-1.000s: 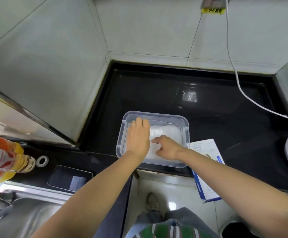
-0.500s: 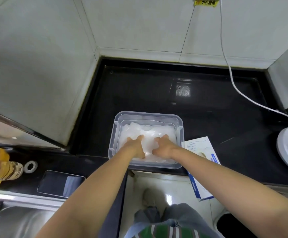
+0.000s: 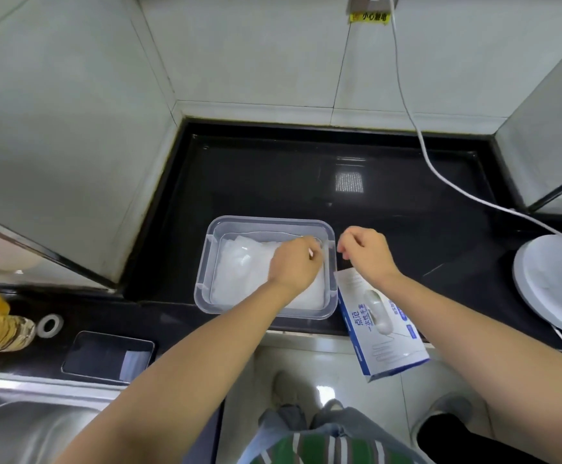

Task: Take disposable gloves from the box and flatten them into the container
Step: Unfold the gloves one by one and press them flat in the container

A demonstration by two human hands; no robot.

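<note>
Head view: we're looking straight down onto a glossy black worktop set in a pale tiled corner.
Container: clear plastic, rectangular with rounded corners, sitting at the near edge of the worktop.
Gloves: thin, cloudy white film, crumpled in loose layers and covering the container's floor.
Box: white and blue cardboard, lying flat just right of the container, with its near end hanging over the worktop's edge.
Left hand: over the container's right side, above the gloves, fingers curled in to the thumb. Can't tell whether any film is caught.
Right hand: beside the container's far right corner, fingers curled the same way, and again there's no telling what it holds.
Left end: dark flat phone, small tape roll.
</note>
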